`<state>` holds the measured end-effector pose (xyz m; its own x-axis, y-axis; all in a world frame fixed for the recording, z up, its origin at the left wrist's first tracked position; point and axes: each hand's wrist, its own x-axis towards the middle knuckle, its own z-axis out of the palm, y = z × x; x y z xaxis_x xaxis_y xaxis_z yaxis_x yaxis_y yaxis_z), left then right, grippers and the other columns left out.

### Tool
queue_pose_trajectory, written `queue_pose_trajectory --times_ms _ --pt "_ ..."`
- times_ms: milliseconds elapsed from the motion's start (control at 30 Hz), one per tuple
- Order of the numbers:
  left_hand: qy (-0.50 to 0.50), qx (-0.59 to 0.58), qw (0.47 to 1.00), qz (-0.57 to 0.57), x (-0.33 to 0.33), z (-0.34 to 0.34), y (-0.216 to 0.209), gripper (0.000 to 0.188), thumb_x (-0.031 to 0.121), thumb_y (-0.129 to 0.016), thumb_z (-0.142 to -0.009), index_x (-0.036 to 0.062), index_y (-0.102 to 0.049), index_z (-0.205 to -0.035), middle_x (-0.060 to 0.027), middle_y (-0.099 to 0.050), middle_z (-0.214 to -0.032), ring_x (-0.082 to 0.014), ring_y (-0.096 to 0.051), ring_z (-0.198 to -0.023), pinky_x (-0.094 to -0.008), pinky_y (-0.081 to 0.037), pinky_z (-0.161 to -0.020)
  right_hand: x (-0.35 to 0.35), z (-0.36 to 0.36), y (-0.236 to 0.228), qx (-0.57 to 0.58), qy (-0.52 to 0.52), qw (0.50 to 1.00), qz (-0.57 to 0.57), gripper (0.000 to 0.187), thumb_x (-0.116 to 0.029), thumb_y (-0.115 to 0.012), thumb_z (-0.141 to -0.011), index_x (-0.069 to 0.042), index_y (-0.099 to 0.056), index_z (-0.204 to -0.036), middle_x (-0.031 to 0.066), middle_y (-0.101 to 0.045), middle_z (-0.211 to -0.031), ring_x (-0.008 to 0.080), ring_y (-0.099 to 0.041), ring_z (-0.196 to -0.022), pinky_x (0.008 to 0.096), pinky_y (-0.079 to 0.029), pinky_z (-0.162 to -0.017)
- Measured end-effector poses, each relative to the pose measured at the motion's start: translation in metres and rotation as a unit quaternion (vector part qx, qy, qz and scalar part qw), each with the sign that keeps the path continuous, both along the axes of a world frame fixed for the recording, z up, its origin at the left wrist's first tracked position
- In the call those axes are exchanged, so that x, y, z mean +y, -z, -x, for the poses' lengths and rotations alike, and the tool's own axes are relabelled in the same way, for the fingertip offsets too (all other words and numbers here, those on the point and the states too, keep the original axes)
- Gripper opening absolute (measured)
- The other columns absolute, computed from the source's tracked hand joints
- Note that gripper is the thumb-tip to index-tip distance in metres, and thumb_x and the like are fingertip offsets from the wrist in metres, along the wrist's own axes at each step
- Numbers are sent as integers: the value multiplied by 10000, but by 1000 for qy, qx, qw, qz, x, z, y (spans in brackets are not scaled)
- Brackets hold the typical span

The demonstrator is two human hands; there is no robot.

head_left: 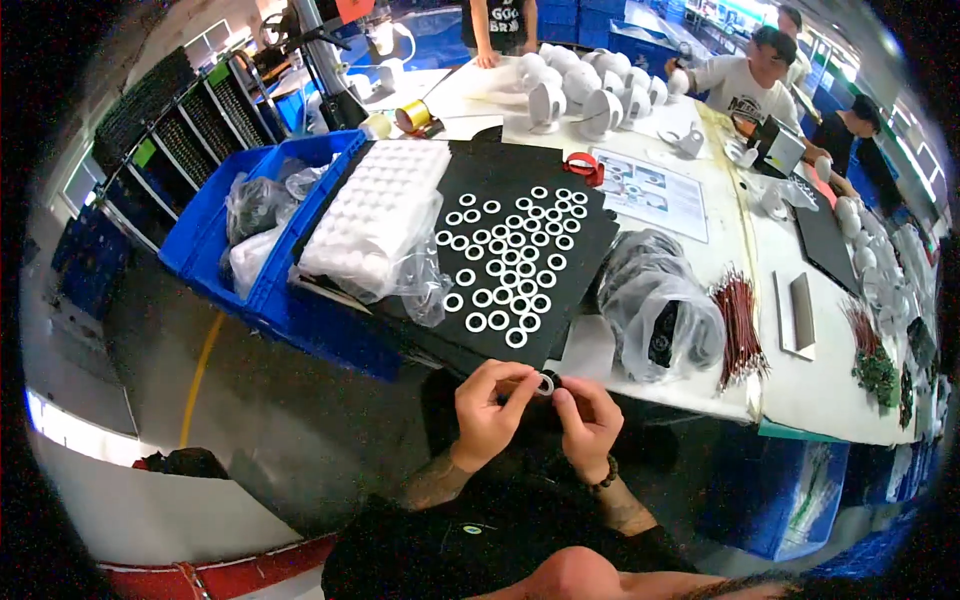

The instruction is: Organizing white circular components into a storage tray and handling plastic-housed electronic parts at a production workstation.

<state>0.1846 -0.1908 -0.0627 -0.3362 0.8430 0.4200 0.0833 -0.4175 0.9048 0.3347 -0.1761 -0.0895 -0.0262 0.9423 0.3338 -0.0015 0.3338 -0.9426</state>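
Note:
Just off the near edge of the work table, both my hands meet over a small white ring (545, 385). My left hand (490, 408) pinches the ring between thumb and fingertips. My right hand (588, 425), with a beaded bracelet at its wrist, is closed at the ring's other side. A small black piece (557, 379) shows by the right fingertips; its kind is too small to make out. Ahead lies a black mat (590, 235) with many loose white rings (515, 239) scattered over it, flat and partly touching one another.
Left of the mat sit a white moulded tray (375, 205) in plastic and blue crates (215, 235) with bagged parts. Rightward are clear bags of black parts (660, 310), red wires (738, 330) and a printed sheet (650, 195). White housings (585, 85) and co-workers (755, 85) are farther back.

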Motion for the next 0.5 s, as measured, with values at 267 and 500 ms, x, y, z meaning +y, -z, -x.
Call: queue_pose_trajectory --times_ms 267,500 --pt "22 -83 996 29 3 -8 3 200 -66 -790 -848 5 -659 -982 -38 -671 -907 -100 -665 -811 -242 -555 -748 -1 -2 2 14 3 1000 -12 276 -13 -811 -837 15 -727 -1099 88 -748 -958 128 -686 -812 265 -550 -749" --pt "69 -61 995 39 3 -12 -10 196 -46 -737 -903 -39 -698 -1095 -56 -666 -945 -116 -699 -881 -254 -592 -736 -1 -15 2 24 -16 999 17 236 -8 -804 -848 20 -731 -1071 79 -748 -937 115 -678 -754 240 -536 -708"
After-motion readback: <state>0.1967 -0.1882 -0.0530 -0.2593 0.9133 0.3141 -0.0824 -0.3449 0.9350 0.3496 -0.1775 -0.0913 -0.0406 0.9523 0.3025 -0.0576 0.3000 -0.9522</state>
